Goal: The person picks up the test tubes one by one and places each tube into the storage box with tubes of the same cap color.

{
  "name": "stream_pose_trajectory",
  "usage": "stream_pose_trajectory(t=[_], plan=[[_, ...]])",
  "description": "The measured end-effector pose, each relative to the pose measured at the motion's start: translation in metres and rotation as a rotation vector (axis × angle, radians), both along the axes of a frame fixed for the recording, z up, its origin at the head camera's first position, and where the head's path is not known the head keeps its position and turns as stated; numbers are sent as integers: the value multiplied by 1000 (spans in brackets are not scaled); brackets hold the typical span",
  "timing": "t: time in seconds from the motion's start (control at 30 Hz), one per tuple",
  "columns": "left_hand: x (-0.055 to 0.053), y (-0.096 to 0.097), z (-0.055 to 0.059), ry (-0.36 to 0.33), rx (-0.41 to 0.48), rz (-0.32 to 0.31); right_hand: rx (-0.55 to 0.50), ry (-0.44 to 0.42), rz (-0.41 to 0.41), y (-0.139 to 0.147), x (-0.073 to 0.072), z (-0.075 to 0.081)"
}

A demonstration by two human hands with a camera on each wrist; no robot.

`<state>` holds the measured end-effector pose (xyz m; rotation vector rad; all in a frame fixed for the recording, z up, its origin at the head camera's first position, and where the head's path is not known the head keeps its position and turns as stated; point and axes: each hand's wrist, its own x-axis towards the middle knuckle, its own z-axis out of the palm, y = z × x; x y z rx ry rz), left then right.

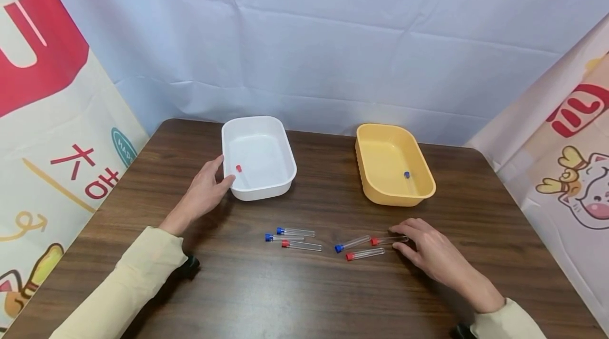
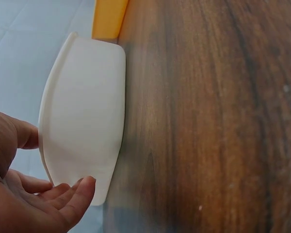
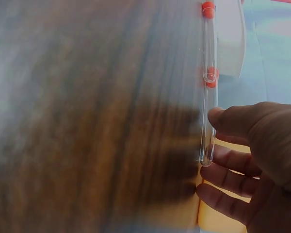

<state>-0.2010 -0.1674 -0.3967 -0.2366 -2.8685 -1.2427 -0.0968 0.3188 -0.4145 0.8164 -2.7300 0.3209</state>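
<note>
Lying crosswise, the rightmost tube's point(image 1: 385, 241) cap point(image 1: 374, 241) points left.

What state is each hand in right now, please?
Left hand: loosely holding the white rectangular plastic bin.
Right hand: open around the rightmost clear, cylindrical, red-capped tube, not visibly pinching it.

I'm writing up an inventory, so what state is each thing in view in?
White tray, upright, red cap inside
Yellow tray, upright, blue-capped tube inside
Three left tubes, capped, lying on table
Three right tubes, capped, lying down
Left hand, relaxed, at white tray's near left corner
Right hand, relaxed, around clear end of a red-capped tube
</note>
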Motion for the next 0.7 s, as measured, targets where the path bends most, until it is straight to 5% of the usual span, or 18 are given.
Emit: stream_pose_trajectory(t=[0.7], plan=[[3,-4,4,-35,2,-6,0,5,-4,-1,1,1]])
